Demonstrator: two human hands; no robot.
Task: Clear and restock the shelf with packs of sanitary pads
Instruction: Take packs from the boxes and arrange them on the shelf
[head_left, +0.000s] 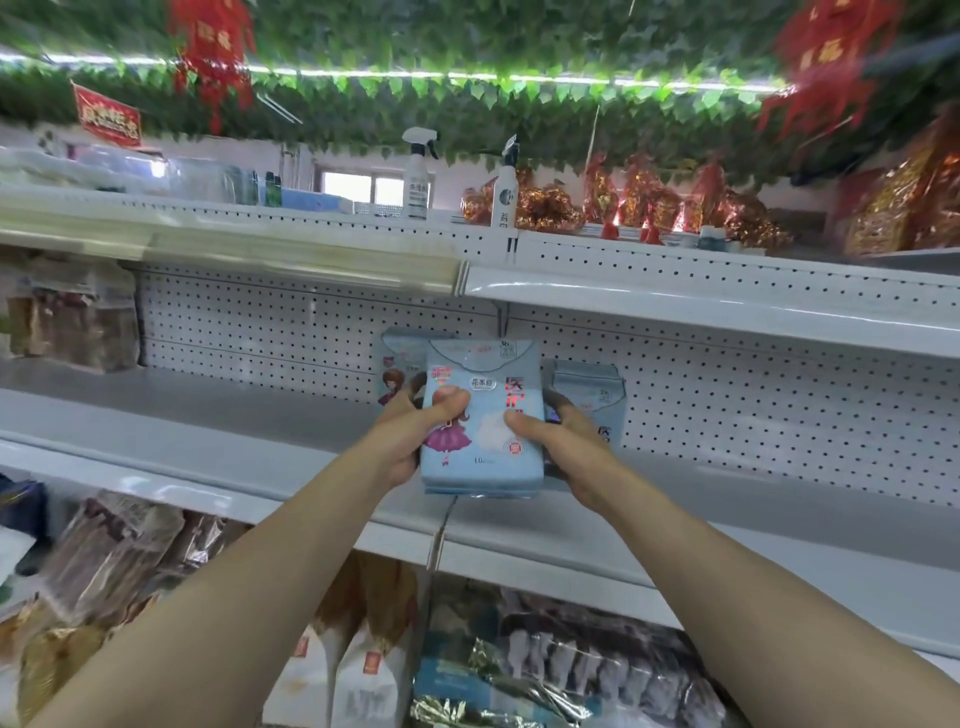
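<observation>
Bags: brownish, blurred, far left on the middle shelf, well apart from the hands; not a concern.
Shelf: grey middle deck with pegboard back, bare stretch left of the hands; its front lip sits just under the held load.
Rear-left pack: pale blue, upright near the pegboard, partly hidden by fingers and the held load; touching them or just behind, cannot tell.
Left hand: thumb on the front face, fingers curled round the left edge, gripping the held stack.
Held stack: pale blue sanitary pad packs with a cartoon girl print, apparently several deep judging by the edges at the bottom; clamped between both hands over the shelf front, resting or lifted, cannot tell.
Right hand: thumb on the front, fingers wrapped round the right edge, gripping the same stack.
Rear-right pack: pale blue, upright, just behind the right fingers.
Slip risk: slick film and a squeeze from the sides only; rear packs of the stack could slide out and drop to the lower shelf.
Knock risk: pushing inward, knuckles likely hit both upright packs and tip them.
Edge risk: set down too near the lip, soft packs may lean forward and fall off.
</observation>
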